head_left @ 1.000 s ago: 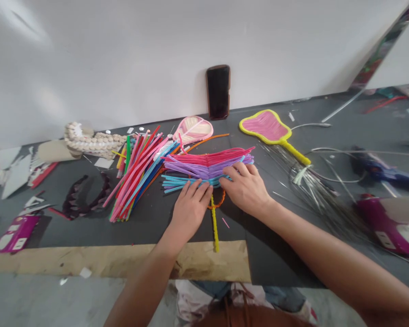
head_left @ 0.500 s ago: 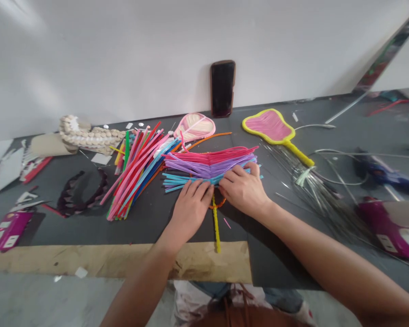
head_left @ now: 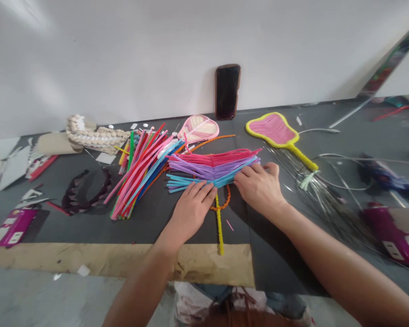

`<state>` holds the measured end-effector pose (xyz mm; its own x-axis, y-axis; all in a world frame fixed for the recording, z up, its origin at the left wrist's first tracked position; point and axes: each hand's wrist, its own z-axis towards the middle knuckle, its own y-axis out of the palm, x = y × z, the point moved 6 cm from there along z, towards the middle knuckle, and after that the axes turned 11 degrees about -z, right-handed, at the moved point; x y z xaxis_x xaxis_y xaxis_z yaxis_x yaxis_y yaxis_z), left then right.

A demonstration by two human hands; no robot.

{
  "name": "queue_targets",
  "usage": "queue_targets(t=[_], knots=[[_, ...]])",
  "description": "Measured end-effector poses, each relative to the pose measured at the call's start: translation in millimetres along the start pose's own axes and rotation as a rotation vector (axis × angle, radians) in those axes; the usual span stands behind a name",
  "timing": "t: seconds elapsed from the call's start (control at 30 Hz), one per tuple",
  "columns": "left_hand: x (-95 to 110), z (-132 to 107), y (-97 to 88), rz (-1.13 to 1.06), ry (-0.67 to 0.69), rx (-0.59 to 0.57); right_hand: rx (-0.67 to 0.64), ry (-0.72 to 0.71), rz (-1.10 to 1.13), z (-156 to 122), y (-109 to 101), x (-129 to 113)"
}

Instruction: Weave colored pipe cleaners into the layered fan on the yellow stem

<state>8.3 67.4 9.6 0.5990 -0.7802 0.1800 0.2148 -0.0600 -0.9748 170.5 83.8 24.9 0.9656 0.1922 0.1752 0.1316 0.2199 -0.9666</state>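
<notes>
While having bare room toward near edge of surface point(head_left: 136, 234), lays left hand point(head_left: 193, 198) fingers, narrowly parted, on central pipe-cleaner chevron point(head_left: 213, 169); curls right hand point(head_left: 260, 185) fingers at blue stems point(head_left: 226, 178); cannot confirm either grip.

– What is behind?
– A greyish white wall point(head_left: 157, 50) fills the upper part of the frame. A glare point(head_left: 27, 11) lies on it at upper left.
– And the furniture?
– One table point(head_left: 78, 231), dark on top, crosses the middle; a brown strip point(head_left: 98, 259) follows its near edge, from lower left to lower centre.
– The floor point(head_left: 54, 304)?
– It is grey, at lower left.
</notes>
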Motion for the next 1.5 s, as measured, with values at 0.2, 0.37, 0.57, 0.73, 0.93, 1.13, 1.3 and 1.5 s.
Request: queue_targets(t=[0.2, 0.37, 0.57, 0.73, 0.93, 1.13, 1.3, 1.5], knots=[[-6, -4, 2.5, -0.033, 0.026, -0.019, 0.122, 0.003, -0.015, -8, -11, -2], [-7, -3, 5.0, -0.025, 0.024, 0.006, 0.274, -0.165, 0.020, -18, -22, -27], [-6, -2, 0.6, -0.035, 0.008, 0.032, 0.283, -0.035, -0.075, -17, -22, -14], [-5, 1, -4.4, -0.023, -0.023, 0.097, 0.384, 0.002, -0.061, -19, -35, -8], [-11, 8, -5.6, -0.084, -0.046, 0.137, 0.314, -0.199, 0.070, -24, -28, -44], [-14, 15, -3.2, -0.071, -0.084, 0.195, 0.286, -0.064, 0.019, -20, -25, -23], [-12, 17, -3.2, -0.038, -0.119, 0.243, 0.314, -0.162, 0.107, -21, -31, -20], [-9, 17, -7.9, -0.007, -0.125, 0.283, 0.184, -0.391, 0.241, -25, -10, -59]])
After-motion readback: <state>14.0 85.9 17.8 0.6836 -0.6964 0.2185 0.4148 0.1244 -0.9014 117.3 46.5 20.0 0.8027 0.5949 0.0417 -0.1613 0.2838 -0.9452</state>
